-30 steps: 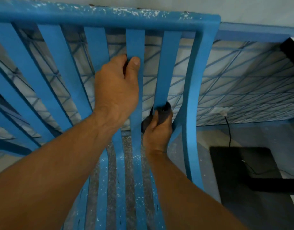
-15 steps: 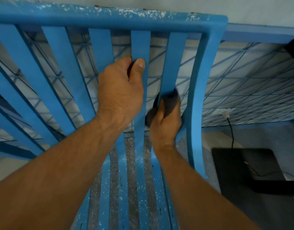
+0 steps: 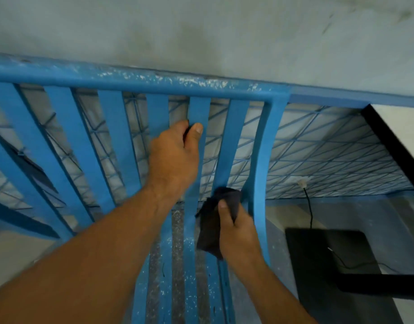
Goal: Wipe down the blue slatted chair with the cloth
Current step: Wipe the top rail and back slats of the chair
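Observation:
The blue slatted chair (image 3: pixel 140 78) fills the view, its top rail flecked with white where the paint has worn. My left hand (image 3: pixel 175 155) grips one back slat about a third of the way down, thumb on the front and fingers behind. My right hand (image 3: pixel 236 232) holds a dark cloth (image 3: pixel 215 220) against the bottom of the last slat, beside the curved right post (image 3: pixel 262 160). The cloth hangs down over the seat slats.
A grey wall stands right behind the chair. A blue wire-mesh panel (image 3: pixel 329 155) runs along behind the back slats. On the floor at the right lies a black mat (image 3: pixel 336 260) with a thin black cable (image 3: pixel 308 206) leading to it.
My right hand slid the cloth up the slat and then back down to its base. The view has tilted up, showing more wall. My left hand keeps its grip.

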Tool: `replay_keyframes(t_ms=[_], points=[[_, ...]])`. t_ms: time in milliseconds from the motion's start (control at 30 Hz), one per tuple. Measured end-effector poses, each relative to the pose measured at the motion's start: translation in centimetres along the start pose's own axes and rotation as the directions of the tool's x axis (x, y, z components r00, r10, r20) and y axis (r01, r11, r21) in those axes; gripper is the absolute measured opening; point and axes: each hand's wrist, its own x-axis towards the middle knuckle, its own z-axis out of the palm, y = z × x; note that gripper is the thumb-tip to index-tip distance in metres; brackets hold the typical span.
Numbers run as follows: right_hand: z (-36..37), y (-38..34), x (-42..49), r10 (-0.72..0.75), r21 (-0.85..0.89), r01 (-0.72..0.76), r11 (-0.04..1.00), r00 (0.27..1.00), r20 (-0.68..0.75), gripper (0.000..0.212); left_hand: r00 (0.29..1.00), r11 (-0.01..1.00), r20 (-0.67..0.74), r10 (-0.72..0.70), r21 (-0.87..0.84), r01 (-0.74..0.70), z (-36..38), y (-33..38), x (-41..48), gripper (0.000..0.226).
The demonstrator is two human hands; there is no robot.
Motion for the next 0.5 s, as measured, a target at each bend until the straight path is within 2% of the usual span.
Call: replay_keyframes(t_ms=[67,133,200,267,300,367,433,500], points=[[-1.6,-2.1,-2.0,-0.017,0.118,0.006,0.993,0.996,0.092,0.033,1.000,1.000,0.007,0.009,0.026,-0.009,-0.3,0.2,0.0,0.038],[-3.3,-4.1,-3.0,0.049,0.342,-0.074,0.937,0.995,0.082,0.031,0.999,0.998,0.020,-0.027,0.061,0.026,-0.5,0.6,0.0,0.038],[-5.1,-5.3,-3.5,0.146,0.568,-0.173,0.805,0.985,0.093,0.030,0.993,0.990,0.033,-0.117,0.083,0.114,-0.4,1.2,-0.7,0.034],[-6.6,-6.1,-3.5,0.196,0.711,-0.236,0.662,0.971,0.140,0.043,0.983,0.980,-0.011,-0.184,0.070,0.184,-0.3,2.2,-2.4,0.031],[-7.2,-6.2,-3.5,0.202,0.751,-0.253,0.610,0.966,0.161,0.052,0.981,0.979,-0.043,-0.190,0.067,0.193,-0.3,2.9,-3.7,0.034],[-8.1,-6.0,-3.3,0.196,0.798,-0.270,0.539,0.961,0.193,0.062,0.992,0.992,-0.060,-0.112,0.056,0.115,-0.6,4.7,-6.7,0.031],[-8.9,-5.5,-2.8,0.175,0.808,-0.290,0.514,0.957,0.232,0.066,0.993,0.996,0.079,-0.082,0.032,0.080,-0.4,6.6,-9.4,0.027],[-9.7,-5.4,-2.5,0.168,0.802,-0.318,0.505,0.948,0.270,0.067,0.948,0.987,0.278,-0.158,0.045,0.152,0.5,8.1,-11.0,0.036]])
